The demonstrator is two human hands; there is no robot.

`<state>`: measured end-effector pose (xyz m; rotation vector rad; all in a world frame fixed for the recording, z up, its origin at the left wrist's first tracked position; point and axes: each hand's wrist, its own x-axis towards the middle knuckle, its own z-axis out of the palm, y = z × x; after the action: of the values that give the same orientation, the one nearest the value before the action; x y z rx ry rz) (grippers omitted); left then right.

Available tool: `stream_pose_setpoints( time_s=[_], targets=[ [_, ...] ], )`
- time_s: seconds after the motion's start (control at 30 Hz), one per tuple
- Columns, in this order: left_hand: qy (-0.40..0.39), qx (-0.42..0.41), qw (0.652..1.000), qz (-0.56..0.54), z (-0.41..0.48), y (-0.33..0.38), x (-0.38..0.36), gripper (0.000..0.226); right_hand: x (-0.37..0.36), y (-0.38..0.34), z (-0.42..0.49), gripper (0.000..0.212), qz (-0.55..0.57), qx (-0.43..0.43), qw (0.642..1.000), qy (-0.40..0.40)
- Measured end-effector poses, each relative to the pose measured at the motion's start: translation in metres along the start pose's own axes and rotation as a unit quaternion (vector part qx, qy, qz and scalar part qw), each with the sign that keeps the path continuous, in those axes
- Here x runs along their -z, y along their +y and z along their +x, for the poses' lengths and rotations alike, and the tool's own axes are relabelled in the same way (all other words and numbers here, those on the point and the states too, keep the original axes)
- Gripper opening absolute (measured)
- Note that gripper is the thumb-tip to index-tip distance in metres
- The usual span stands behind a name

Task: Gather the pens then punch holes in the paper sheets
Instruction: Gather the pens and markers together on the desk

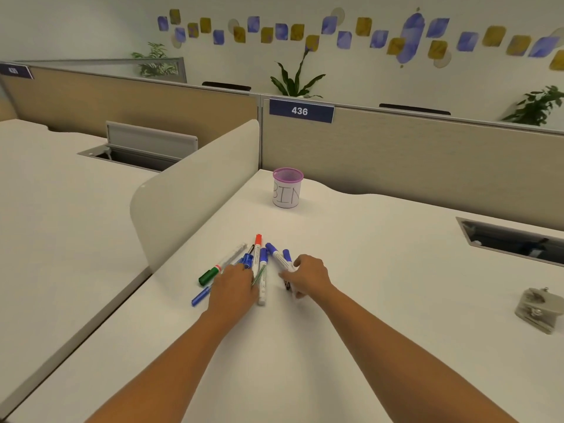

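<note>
Mostly white desk (pixel 381 300), pens (pixel 263 267), mesh cup (pixel 287 190), beige partition (pixel 427 154).

Pens (pixel 263 271), desk centre: exact count unreadable, and the near ends of several are hidden under the left hand (pixel 233 285). Its fingertips are buried among them, grip unreadable.
Two blue-capped barrels vanish inside the pinching right hand (pixel 308 276).
Both forearms: cut off at the picture's bottom edge.
Grey device (pixel 537 309), right desk edge: blurred, kind unclear.
Partition sign (pixel 15 71), far left: digits blurred.

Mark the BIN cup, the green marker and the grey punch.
BIN cup (pixel 287 195), head view, on its white paper label.
green marker (pixel 208 276), head view, on its green end.
grey punch (pixel 536 309), head view, on its top.
</note>
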<state>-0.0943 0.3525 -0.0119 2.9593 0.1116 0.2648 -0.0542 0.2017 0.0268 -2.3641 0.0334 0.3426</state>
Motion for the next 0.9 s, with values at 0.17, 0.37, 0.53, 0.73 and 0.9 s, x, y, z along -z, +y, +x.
stream_pose_setpoints(
  time_s=[0.17,0.37,0.53,0.73,0.9],
  targets=[
    [0.052,-0.005,0.999,0.000,-0.002,-0.013,-0.006,0.030,-0.003,-0.001,0.004,0.027,0.014,0.000,1.000,0.012],
    [0.037,0.037,0.998,-0.044,-0.009,-0.031,-0.013,0.058,-0.009,0.007,0.005,0.020,-0.030,0.059,0.997,0.044],
    [-0.011,0.054,0.998,-0.043,-0.013,-0.040,-0.020,0.076,-0.021,0.007,0.005,0.021,-0.029,0.090,0.995,0.038],
    [-0.005,0.064,0.997,-0.044,-0.010,-0.043,-0.020,0.075,-0.027,0.001,0.005,0.026,0.053,0.084,0.995,0.019],
    [-0.003,0.061,0.997,-0.046,-0.008,-0.047,-0.016,0.072,-0.027,0.003,0.007,0.026,0.062,0.078,0.995,0.031]
  ],
)
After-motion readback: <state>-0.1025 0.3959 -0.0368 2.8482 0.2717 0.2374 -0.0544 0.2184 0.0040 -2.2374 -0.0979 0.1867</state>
